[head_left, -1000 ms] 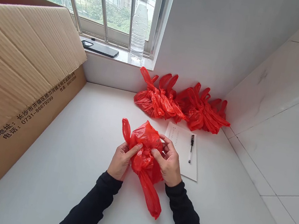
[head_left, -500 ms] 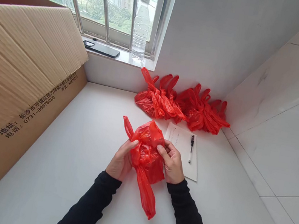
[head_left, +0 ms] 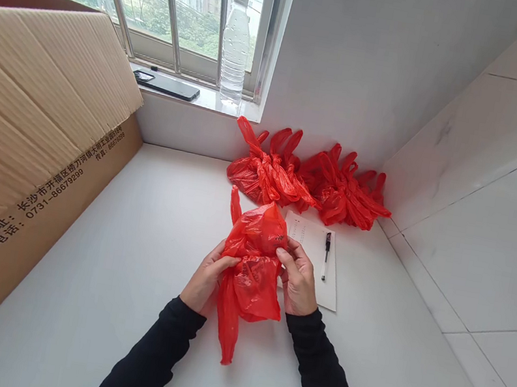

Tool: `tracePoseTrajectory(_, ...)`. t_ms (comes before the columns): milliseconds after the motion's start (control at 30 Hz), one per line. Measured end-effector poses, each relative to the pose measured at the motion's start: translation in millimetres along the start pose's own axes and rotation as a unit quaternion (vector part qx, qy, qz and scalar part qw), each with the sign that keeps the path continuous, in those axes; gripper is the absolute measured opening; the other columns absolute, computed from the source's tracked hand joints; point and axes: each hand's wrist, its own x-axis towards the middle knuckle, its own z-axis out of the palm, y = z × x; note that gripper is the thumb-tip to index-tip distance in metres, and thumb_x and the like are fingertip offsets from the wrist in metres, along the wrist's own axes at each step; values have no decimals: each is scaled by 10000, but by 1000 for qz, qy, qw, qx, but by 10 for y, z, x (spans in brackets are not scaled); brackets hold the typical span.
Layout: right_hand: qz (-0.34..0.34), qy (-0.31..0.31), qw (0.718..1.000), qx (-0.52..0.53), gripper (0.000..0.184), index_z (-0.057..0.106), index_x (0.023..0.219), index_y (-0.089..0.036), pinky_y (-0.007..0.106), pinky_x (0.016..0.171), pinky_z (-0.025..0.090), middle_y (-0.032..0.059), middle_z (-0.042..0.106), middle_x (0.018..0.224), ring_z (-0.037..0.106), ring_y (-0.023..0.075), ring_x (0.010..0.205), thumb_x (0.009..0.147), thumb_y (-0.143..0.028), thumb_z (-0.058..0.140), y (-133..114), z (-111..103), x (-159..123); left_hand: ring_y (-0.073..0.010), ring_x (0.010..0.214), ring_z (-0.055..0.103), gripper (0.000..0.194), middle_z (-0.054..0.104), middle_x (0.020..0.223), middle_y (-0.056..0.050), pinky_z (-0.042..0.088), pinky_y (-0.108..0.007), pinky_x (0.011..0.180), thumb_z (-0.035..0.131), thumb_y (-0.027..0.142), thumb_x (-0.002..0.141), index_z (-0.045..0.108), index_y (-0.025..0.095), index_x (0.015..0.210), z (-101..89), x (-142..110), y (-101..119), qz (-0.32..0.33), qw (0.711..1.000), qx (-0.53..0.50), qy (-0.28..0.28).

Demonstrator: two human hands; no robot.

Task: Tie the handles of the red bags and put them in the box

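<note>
A crinkled red plastic bag (head_left: 258, 273) is held up between both hands over the white tabletop (head_left: 154, 222). My left hand (head_left: 205, 279) grips its left side, thumb lying across the front. On the other side, my right hand (head_left: 298, 279) pinches the bag's right edge between thumb and fingers. One handle of the bag sticks up at the upper left, and the other hangs down at the lower left. Small dark marks show on the bag near my right thumb. What is inside cannot be made out. Behind my right hand lie white paper sheets (head_left: 331, 285) with a black pen (head_left: 326, 255) on them.
Several knotted red bags (head_left: 272, 172) sit against the back wall. A large cardboard box (head_left: 49, 139) stands at the left. On the windowsill are a clear water bottle (head_left: 235, 51) and a dark phone (head_left: 170, 85). A marble-patterned tiled wall (head_left: 501, 194) borders the right side.
The bag has turned in my hands: its lower handle has swung left and its upper one stands more upright. My fingers have shifted slightly on it. The view has moved slightly right.
</note>
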Motion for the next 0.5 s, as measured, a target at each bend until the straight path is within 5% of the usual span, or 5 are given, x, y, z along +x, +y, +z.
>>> tracePoseTrajectory(267,27,-29,999,-17,342,649,1188,-258,269,742,580,26,713,1114,705,173,904,878,-390,710,-31,-6,-4,-271,880,733,383,759,973,-48,588,-372,796,644,175,773,674,195,1154,45,-37,60,-29,997,-75,16)
tracePoseTrajectory(400,33,-130,987,-89,484,567,1325,-251,373,976,540,60,695,1241,668,233,1120,888,-408,706,-64,31,-36,-310,1009,718,315,754,1078,-72,579,-422,903,672,266,816,690,187,1121,67,-50,87,0,996,-81,34)
tracePoseTrajectory(500,4,-144,979,-145,473,588,1290,-232,392,1021,515,61,711,1211,660,245,1137,863,-363,741,-53,45,-44,-342,1122,679,448,726,1195,-99,556,-452,970,743,358,812,665,208,1227,71,-48,74,43,999,-31,5)
